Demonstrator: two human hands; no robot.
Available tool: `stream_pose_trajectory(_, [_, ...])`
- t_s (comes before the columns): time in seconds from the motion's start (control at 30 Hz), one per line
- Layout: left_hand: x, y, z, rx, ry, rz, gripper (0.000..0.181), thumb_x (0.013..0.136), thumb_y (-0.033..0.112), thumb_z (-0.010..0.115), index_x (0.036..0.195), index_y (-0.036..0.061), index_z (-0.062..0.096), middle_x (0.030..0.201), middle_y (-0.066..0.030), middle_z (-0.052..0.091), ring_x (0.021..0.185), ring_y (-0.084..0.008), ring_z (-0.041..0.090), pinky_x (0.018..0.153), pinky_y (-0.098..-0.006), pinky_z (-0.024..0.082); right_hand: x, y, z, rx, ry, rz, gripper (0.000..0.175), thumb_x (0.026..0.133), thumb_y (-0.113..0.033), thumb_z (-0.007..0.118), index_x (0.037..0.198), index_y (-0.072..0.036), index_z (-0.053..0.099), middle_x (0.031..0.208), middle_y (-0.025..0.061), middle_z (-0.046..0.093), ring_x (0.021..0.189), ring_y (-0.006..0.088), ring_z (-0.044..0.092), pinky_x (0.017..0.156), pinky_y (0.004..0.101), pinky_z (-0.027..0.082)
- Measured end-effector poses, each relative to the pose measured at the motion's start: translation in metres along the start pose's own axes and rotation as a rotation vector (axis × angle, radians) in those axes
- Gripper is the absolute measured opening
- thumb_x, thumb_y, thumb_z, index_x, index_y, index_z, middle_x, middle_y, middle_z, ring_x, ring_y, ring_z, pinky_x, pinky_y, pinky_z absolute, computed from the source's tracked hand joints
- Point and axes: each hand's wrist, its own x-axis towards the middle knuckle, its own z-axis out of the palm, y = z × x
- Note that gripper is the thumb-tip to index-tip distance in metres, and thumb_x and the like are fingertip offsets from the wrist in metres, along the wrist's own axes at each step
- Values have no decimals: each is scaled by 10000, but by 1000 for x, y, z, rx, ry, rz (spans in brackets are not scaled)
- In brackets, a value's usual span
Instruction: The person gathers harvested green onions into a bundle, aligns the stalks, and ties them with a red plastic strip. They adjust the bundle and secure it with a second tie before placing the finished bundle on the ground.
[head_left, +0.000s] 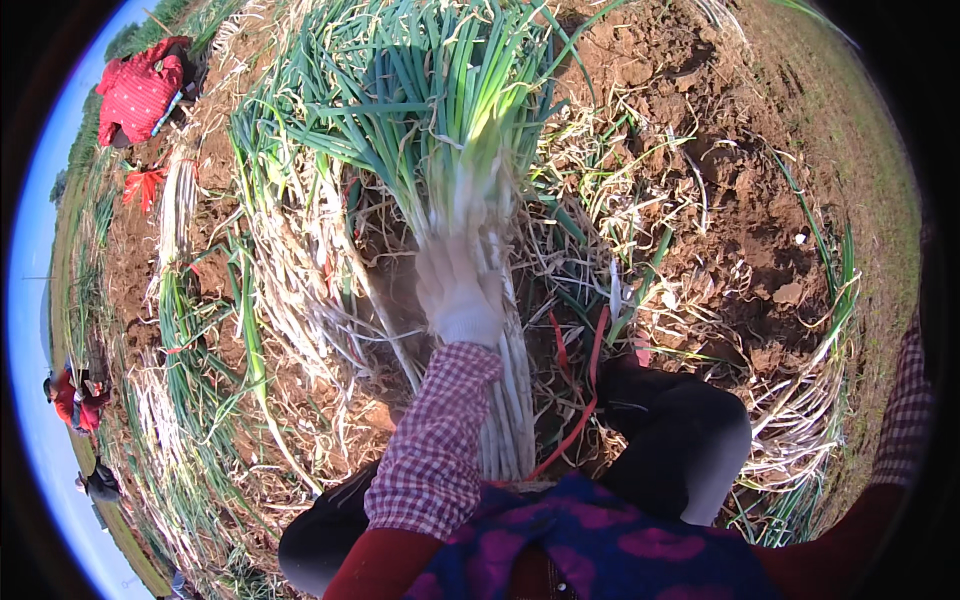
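A bunch of long green onions (510, 420) lies in front of me, white stalks towards my body and green leaves (450, 97) away from me. My left hand (457, 289), in a white knitted glove, is over the middle of the white stalks. Its fingers point to the leaves and are blurred, so their grip is unclear. A red tie strip (577, 420) runs on the ground beside the stalks' lower end, between my knees. Out past the right rim goes my right arm; only its checked sleeve (900, 405) shows, and that hand is out of view.
Left of the bunch is a heap of loose green onions (300, 255). Tied bundles (176, 202) lie farther left, near a person in red (142, 90). Dry husks (622, 202) litter brown soil (742, 187) on the right. More onions (802, 420) lie by my right knee.
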Motion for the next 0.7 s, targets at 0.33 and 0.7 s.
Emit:
stream_pose_trajectory(0.33, [-1,-10,14,-166,195,62,622,880,195,629,1463,51,463,1495,-262,466,1411,-507,374,1150,-568,320,-209,-485,101,1297,-255,-870,421,964,-383,680,1228,-56,712,1189,171,721,1109,319,680,978,418,512])
stream_pose_trajectory(0.7, [22,-14,-6,22,3,346,669,857,321,704,1429,36,505,1462,-217,492,1433,-412,376,1166,-625,191,-241,-570,33,1945,-129,-870,610,926,-209,742,1468,-34,524,1250,214,693,1117,313,690,1015,330,517])
